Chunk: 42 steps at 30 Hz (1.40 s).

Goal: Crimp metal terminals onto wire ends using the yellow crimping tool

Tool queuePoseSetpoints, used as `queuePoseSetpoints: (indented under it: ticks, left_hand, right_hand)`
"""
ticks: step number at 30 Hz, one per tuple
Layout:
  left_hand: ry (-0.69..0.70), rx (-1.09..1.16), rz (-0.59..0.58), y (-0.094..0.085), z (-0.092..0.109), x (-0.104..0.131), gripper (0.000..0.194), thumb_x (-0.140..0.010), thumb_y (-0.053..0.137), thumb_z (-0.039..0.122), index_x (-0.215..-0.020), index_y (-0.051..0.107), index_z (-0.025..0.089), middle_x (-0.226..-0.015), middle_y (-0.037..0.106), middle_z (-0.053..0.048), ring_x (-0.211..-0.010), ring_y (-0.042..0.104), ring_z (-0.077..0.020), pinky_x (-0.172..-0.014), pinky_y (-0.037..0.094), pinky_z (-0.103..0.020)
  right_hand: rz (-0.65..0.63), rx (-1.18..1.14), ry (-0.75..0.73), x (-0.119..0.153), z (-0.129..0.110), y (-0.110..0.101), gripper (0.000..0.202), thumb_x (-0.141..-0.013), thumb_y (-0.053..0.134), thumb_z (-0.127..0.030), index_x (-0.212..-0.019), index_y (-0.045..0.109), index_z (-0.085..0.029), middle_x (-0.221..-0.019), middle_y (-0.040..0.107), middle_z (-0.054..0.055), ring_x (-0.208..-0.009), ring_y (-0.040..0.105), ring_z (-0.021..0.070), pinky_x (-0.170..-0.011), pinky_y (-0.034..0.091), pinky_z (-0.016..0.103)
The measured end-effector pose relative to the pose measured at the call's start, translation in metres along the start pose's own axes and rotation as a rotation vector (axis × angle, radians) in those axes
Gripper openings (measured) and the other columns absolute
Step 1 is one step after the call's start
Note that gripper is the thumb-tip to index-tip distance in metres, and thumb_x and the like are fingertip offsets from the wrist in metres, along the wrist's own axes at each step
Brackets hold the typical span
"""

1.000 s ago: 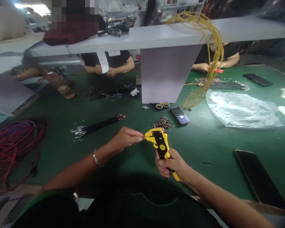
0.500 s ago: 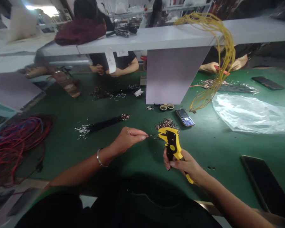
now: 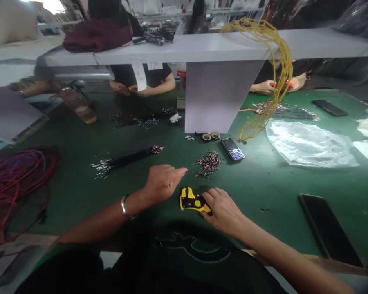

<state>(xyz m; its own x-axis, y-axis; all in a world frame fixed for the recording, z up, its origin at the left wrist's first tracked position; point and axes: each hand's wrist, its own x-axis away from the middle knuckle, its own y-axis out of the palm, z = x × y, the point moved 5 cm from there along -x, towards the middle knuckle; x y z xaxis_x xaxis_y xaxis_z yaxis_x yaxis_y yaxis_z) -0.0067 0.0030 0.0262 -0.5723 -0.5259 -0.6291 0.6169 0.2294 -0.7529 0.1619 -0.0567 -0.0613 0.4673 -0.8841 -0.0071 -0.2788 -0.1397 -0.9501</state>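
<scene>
My left hand point(image 3: 164, 183) is closed in a pinch. A thin dark wire, hard to make out, seems to stick out from its fingertips toward a heap of small wire scraps point(image 3: 209, 162). My right hand point(image 3: 222, 210) is wrapped round the handles of a yellow and black wire stripper point(image 3: 191, 201). The tool is turned on its side, its jaws facing left, just below and to the right of my left hand. Left of the scraps lies a bundle of black wires point(image 3: 127, 159) with pale ends on one side and coppery ends on the other.
Beyond the scraps are a keypad phone point(image 3: 233, 149) and two tape rolls point(image 3: 211, 136). A clear plastic bag point(image 3: 309, 143) and a large dark phone point(image 3: 328, 226) lie rightward; red cables point(image 3: 15, 188) pile at left. Yellow wires point(image 3: 282, 77) hang off the shelf point(image 3: 202, 47). Co-workers' hands are across the table.
My right hand has lowered the wire stripper toward me and turned it from upright to sideways, jaws left. My left hand has rotated, still pinched. The view has shifted slightly.
</scene>
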Motion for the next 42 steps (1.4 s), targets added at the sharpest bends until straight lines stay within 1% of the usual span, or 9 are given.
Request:
queuePoseSetpoints:
  ticks: [7, 13, 17, 22, 27, 30, 34, 38, 42]
  left_hand:
    - [0.092, -0.064, 0.061, -0.004, 0.009, 0.002, 0.016, -0.087, 0.052, 0.013, -0.093, 0.067, 0.015, -0.047, 0.046, 0.006, -0.045, 0.038, -0.0085, -0.048, 0.03, -0.023]
    - [0.126, -0.076, 0.038, 0.0, 0.013, 0.003, 0.018, -0.086, 0.052, 0.011, -0.095, 0.067, 0.014, -0.048, 0.045, 0.005, -0.047, 0.038, -0.0097, -0.048, 0.029, -0.024]
    - [0.15, -0.083, 0.023, 0.0, 0.017, 0.003, 0.019, -0.087, 0.05, 0.013, -0.096, 0.067, 0.014, -0.048, 0.046, 0.005, -0.047, 0.039, -0.0099, -0.048, 0.03, -0.024]
    - [0.159, -0.082, 0.001, 0.0, 0.019, 0.005, 0.019, -0.088, 0.05, 0.017, -0.098, 0.067, 0.016, -0.049, 0.048, 0.005, -0.046, 0.04, -0.0092, -0.048, 0.03, -0.023]
    - [0.116, -0.002, -0.008, -0.001, 0.013, 0.005, 0.02, -0.087, 0.051, 0.013, -0.095, 0.07, 0.014, -0.048, 0.051, 0.003, -0.045, 0.043, -0.0091, -0.047, 0.031, -0.024]
    - [-0.064, 0.121, -0.043, -0.001, 0.002, 0.003, 0.019, -0.086, 0.054, 0.016, -0.092, 0.072, 0.014, -0.054, 0.063, 0.0, -0.048, 0.051, -0.0096, -0.05, 0.037, -0.023]
    - [-0.565, 0.49, -0.151, 0.012, -0.019, 0.006, 0.016, -0.081, 0.061, 0.025, -0.084, 0.075, 0.018, -0.078, 0.074, -0.005, -0.065, 0.064, -0.0129, -0.06, 0.047, -0.023]
    - [-1.058, 0.845, -0.214, 0.032, -0.033, 0.019, 0.017, -0.071, 0.069, 0.028, -0.081, 0.075, 0.015, -0.062, 0.067, -0.003, -0.042, 0.042, -0.0058, -0.039, 0.028, -0.021]
    - [-1.247, 1.09, -0.195, 0.04, -0.038, 0.023, 0.017, -0.066, 0.074, 0.026, -0.076, 0.074, 0.012, -0.042, 0.046, 0.004, -0.037, 0.023, -0.0021, -0.038, 0.014, -0.021]
  right_hand:
    - [-0.01, -0.107, -0.065, 0.001, 0.004, -0.015, 0.02, -0.08, 0.06, -0.025, -0.097, 0.063, -0.014, -0.092, 0.063, 0.011, -0.086, 0.057, 0.026, -0.078, 0.047, 0.04]
    - [0.287, -0.539, 0.001, -0.01, 0.005, -0.057, 0.016, -0.085, 0.058, -0.027, -0.095, 0.063, -0.017, -0.084, 0.067, 0.006, -0.075, 0.064, 0.0175, -0.071, 0.052, 0.031]
    - [0.387, -0.594, -0.056, -0.021, -0.004, -0.075, 0.014, -0.086, 0.056, -0.026, -0.096, 0.063, -0.019, -0.082, 0.068, 0.004, -0.073, 0.064, 0.0151, -0.07, 0.053, 0.029]
    - [0.433, -0.527, -0.093, -0.027, -0.011, -0.076, 0.014, -0.09, 0.05, -0.02, -0.085, 0.064, -0.018, -0.077, 0.068, 0.003, -0.07, 0.064, 0.0133, -0.068, 0.05, 0.026]
    - [0.463, -0.543, -0.031, -0.024, 0.001, -0.075, 0.015, -0.087, 0.053, -0.02, -0.079, 0.065, -0.019, -0.07, 0.068, 0.0, -0.064, 0.063, 0.0123, -0.064, 0.048, 0.024]
    - [0.483, -0.544, 0.026, -0.024, 0.014, -0.074, 0.017, -0.086, 0.054, -0.022, -0.073, 0.064, -0.019, -0.064, 0.067, -0.002, -0.058, 0.061, 0.0116, -0.06, 0.047, 0.022]
    - [0.501, -0.465, 0.085, -0.035, 0.036, -0.065, 0.023, -0.087, 0.054, -0.029, -0.069, 0.064, -0.019, -0.061, 0.066, 0.0, -0.057, 0.061, 0.0132, -0.06, 0.046, 0.024]
    - [0.437, -0.352, 0.188, -0.051, 0.065, -0.049, 0.029, -0.089, 0.048, -0.036, -0.075, 0.066, -0.019, -0.068, 0.069, 0.004, -0.061, 0.063, 0.0172, -0.062, 0.048, 0.028]
    - [0.429, -0.278, 0.273, -0.046, 0.079, -0.038, 0.03, -0.084, 0.055, -0.037, -0.105, 0.063, -0.017, -0.089, 0.071, 0.008, -0.076, 0.067, 0.0222, -0.073, 0.052, 0.036]
